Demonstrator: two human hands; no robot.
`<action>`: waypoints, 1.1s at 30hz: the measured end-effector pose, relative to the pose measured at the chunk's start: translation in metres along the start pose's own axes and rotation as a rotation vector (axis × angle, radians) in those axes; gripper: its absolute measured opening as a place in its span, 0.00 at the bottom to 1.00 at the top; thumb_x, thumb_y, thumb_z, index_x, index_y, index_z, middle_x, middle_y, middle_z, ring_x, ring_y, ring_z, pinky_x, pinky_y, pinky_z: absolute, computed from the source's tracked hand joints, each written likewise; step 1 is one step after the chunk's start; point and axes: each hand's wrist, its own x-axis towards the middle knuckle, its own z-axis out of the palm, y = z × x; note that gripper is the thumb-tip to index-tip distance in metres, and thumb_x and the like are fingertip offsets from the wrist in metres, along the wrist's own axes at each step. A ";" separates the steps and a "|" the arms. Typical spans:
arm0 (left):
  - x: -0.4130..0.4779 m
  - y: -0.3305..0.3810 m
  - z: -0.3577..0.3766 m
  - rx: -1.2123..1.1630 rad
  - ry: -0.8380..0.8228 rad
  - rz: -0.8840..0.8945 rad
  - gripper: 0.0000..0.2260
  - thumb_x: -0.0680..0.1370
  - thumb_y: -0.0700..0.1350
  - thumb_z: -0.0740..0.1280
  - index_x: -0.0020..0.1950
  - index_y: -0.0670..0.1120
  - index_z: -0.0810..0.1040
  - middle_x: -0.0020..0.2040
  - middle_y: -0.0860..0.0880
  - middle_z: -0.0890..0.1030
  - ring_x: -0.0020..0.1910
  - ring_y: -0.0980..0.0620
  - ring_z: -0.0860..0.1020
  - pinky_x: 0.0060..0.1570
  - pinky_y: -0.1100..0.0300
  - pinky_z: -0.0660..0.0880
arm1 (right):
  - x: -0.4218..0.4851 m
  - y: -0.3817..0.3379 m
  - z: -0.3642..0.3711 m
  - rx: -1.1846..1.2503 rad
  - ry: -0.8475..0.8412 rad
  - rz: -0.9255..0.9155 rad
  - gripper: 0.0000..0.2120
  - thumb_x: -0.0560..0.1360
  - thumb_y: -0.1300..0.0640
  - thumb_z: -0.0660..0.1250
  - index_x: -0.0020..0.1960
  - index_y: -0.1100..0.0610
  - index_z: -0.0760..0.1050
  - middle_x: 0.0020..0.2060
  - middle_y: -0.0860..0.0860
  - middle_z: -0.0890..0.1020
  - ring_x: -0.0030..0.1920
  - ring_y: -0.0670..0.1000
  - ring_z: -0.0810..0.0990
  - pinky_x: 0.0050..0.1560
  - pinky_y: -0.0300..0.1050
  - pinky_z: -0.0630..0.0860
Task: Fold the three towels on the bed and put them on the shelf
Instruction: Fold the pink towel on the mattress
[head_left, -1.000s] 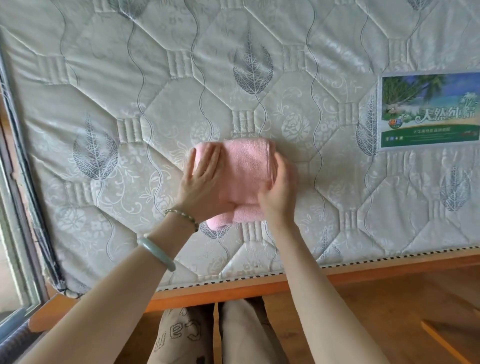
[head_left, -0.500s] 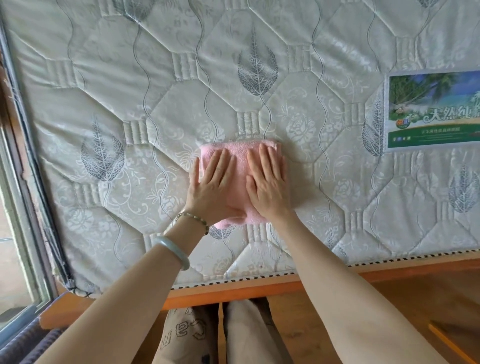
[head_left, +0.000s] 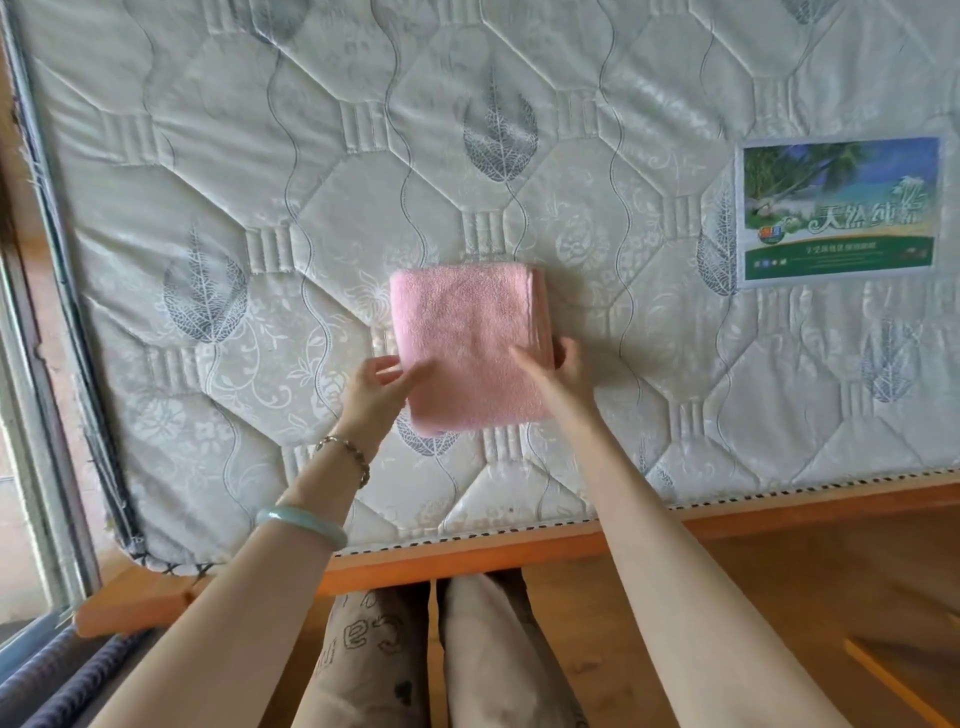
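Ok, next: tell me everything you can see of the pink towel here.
The pink towel is soft, fluffy terry-like cloth, folded into a compact, thick rectangle with stacked layers showing along its right edge. It lies flat on the quilted mattress, toward the person's side. The left hand pinches its lower left edge, thumb on top; the right hand grips its lower right edge the same way. Nothing else touches it.

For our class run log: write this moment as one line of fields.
pink towel: folded, flat on mattress | left hand: grips left edge | right hand: grips right edge
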 end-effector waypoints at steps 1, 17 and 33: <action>0.001 0.000 0.003 -0.021 -0.041 -0.025 0.34 0.66 0.58 0.76 0.63 0.39 0.72 0.57 0.41 0.81 0.53 0.47 0.80 0.56 0.50 0.78 | 0.001 -0.002 0.000 -0.032 -0.017 0.025 0.31 0.67 0.43 0.75 0.62 0.56 0.68 0.55 0.52 0.78 0.50 0.46 0.78 0.47 0.38 0.75; -0.072 0.052 -0.002 -0.109 -0.224 0.202 0.34 0.62 0.47 0.79 0.64 0.40 0.72 0.58 0.41 0.81 0.54 0.42 0.82 0.49 0.46 0.80 | -0.057 -0.047 -0.039 0.106 -0.290 -0.081 0.25 0.65 0.60 0.78 0.58 0.53 0.72 0.54 0.52 0.82 0.55 0.53 0.81 0.61 0.53 0.76; -0.264 0.146 -0.042 0.228 -0.534 0.601 0.33 0.63 0.54 0.79 0.63 0.42 0.74 0.54 0.43 0.83 0.53 0.43 0.82 0.51 0.46 0.80 | -0.280 -0.087 -0.101 0.330 -0.062 -0.366 0.36 0.61 0.60 0.80 0.65 0.55 0.66 0.57 0.54 0.79 0.57 0.55 0.80 0.58 0.55 0.76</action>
